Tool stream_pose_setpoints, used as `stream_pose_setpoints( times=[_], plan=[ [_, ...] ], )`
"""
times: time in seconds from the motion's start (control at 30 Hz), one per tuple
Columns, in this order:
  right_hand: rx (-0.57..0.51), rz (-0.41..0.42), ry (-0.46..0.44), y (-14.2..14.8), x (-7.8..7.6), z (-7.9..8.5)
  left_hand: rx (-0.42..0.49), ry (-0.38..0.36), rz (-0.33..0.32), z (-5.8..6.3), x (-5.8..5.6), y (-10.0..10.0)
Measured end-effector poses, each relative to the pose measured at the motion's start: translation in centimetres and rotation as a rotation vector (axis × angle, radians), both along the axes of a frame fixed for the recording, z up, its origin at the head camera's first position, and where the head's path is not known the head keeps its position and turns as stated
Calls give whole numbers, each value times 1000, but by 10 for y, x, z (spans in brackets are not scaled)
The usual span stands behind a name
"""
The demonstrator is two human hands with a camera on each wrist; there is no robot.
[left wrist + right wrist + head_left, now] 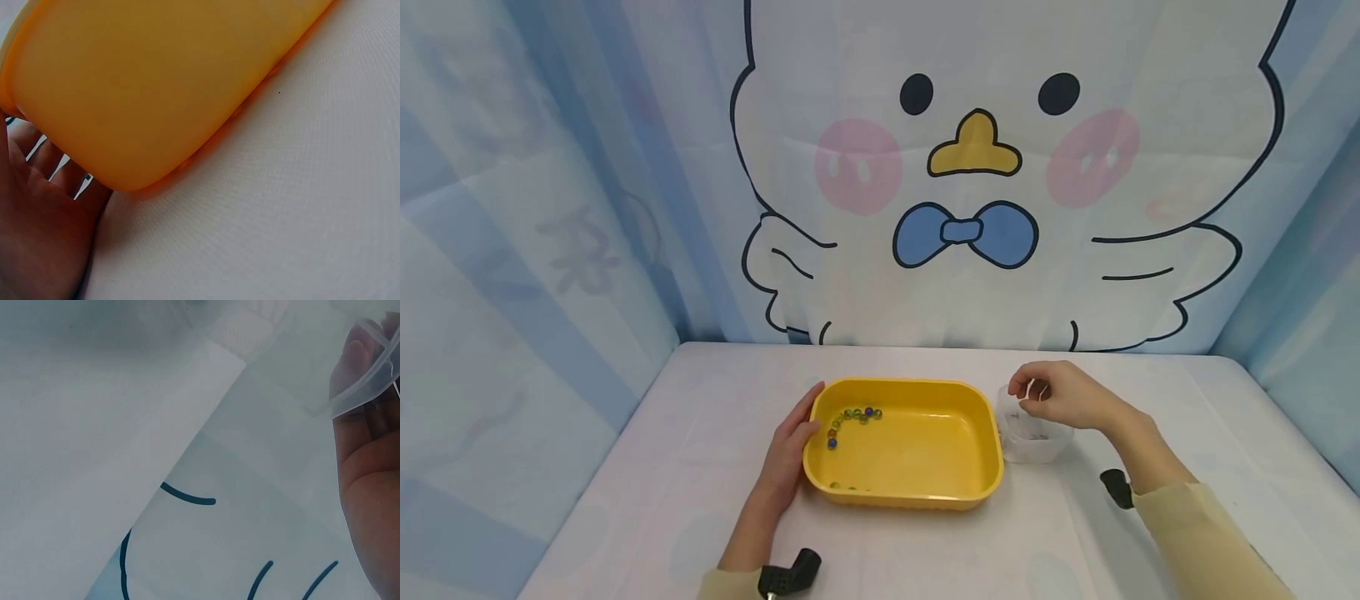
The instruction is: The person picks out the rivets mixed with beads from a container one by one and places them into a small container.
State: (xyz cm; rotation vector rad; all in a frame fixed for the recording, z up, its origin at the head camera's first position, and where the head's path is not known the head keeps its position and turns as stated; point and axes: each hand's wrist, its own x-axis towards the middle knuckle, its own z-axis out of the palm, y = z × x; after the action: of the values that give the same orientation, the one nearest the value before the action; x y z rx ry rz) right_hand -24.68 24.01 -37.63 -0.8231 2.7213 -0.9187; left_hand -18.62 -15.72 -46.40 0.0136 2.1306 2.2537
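Note:
The yellow tray (pixel 902 487) lies on the table in the head view. Several glass marbles (pixel 857 414), mostly greenish with some dark blue and one orange, curve along its back left corner; a few more show at its front edge. My left hand (pixel 787 446) grips the tray's left end, thumb at the rim and fingers along the outer wall. Beside the tray's right end stands a clear plastic container (pixel 1033 450). My right hand (pixel 1063 393) is over it with bent fingers, fingertips behind its translucent rim (pixel 359 394) in the right wrist view. I cannot tell whether they hold anything.
A white cloth covers the table (pixel 1150 533). Behind it hangs a curtain (pixel 970 300) with a cartoon bird, and more light blue curtain (pixel 535 250) closes off the left side. Each wrist wears a small black camera (pixel 790 573).

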Motion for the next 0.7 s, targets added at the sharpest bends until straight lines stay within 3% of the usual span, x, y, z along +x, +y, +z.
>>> stream_pose_setpoints(
  times=[0.7],
  plan=[
    [4,-29,8,3,3,-1,3,4,-3,0,2,0]
  ],
)
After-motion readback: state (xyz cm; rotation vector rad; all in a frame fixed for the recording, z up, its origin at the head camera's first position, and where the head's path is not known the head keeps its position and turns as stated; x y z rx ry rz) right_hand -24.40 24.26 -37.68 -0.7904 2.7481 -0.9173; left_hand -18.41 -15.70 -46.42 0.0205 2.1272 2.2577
